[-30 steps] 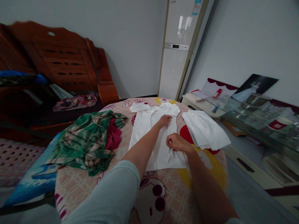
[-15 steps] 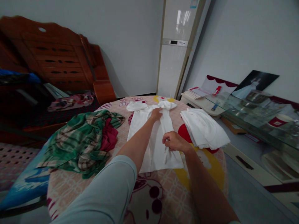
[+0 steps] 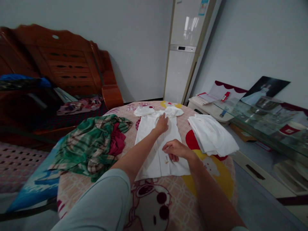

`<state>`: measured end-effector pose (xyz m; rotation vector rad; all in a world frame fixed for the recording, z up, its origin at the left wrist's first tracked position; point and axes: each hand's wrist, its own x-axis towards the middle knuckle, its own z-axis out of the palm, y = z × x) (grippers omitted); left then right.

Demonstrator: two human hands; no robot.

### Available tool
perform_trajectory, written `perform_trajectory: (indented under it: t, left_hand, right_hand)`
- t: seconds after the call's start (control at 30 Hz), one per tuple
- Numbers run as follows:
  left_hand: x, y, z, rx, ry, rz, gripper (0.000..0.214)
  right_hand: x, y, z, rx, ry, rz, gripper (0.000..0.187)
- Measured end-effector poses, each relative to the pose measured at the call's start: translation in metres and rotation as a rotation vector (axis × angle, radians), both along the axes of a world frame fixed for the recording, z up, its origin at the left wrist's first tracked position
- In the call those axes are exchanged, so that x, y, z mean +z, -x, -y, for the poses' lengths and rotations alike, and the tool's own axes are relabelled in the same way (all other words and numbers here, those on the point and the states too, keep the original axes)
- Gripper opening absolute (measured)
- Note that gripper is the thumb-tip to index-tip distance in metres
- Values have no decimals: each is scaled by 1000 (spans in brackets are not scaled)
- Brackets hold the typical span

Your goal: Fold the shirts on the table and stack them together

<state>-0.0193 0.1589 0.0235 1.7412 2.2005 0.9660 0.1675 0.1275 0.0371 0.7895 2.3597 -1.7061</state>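
A white short-sleeved shirt [image 3: 150, 160] lies spread on the round table, its collar and sleeves at the far end. My left hand [image 3: 162, 124] rests on the upper part of the shirt just below the collar, fingers stretched forward and holding nothing. Over the lower right of the shirt is my right hand [image 3: 176, 149], its fingers loosely bent and apart, with no cloth visible between them. A small gold-coloured mark shows on the white fabric beneath it.
A stack of folded white clothes [image 3: 213, 134] sits on the table's right. Left lie a crumpled green plaid shirt [image 3: 84, 144] and a dark red cloth [image 3: 117, 139]. The patterned tablecloth [image 3: 190, 205] covers the table. Beyond stand a wooden bench [image 3: 64, 61] and a glass shelf [image 3: 262, 125].
My right hand has released the pinched fold along the shirt's right side and shifted slightly left and down. That side now lies flatter. My left hand's fingers have straightened near the collar.
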Motion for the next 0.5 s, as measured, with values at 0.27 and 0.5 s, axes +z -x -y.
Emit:
perform_trajectory:
  t: [0.27, 0.5]
  left_hand:
    - [-24, -34, 97, -338, 275, -309, 59]
    - [-32, -47, 122, -291, 217, -302, 59]
  right_hand:
    - [-8, -14, -28, -498, -139, -163, 16]
    - [-22, -12, -63, -782, -550, -97, 29]
